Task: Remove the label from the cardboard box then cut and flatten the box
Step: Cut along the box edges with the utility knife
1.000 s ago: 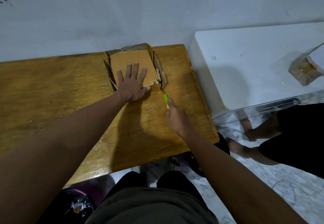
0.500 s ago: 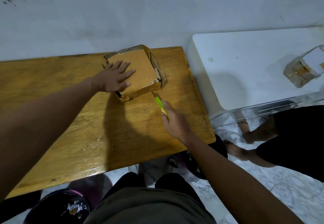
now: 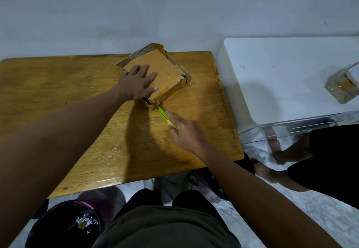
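Your cardboard box sits at about one o'clock on the wooden table, near the far edge by the wall, turned so a corner points toward you. Its broad top panel faces up; side flaps stand loose along the far and right edges, and you can't see inside, so what it holds, if anything, cannot be told. A small dark printed mark shows at the box's three o'clock corner.

Your left hand lies flat on the top panel, fingers spread, palm down, pressing the box at its nine o'clock side: an open, flat grip, not closed around anything.

Your right hand is wrapped around the green cutter, grip closed on its handle with the forefinger laid along the top. The cutter points toward eleven o'clock, and its blade end meets the near corner of the box, just below your left thumb, where a bit of torn cardboard juts out.

At three o'clock stands a white cabinet just beside the table, and on it, well apart from your work, rests a second small box wrapped in clear tape. Another person's legs show on the floor beside it.
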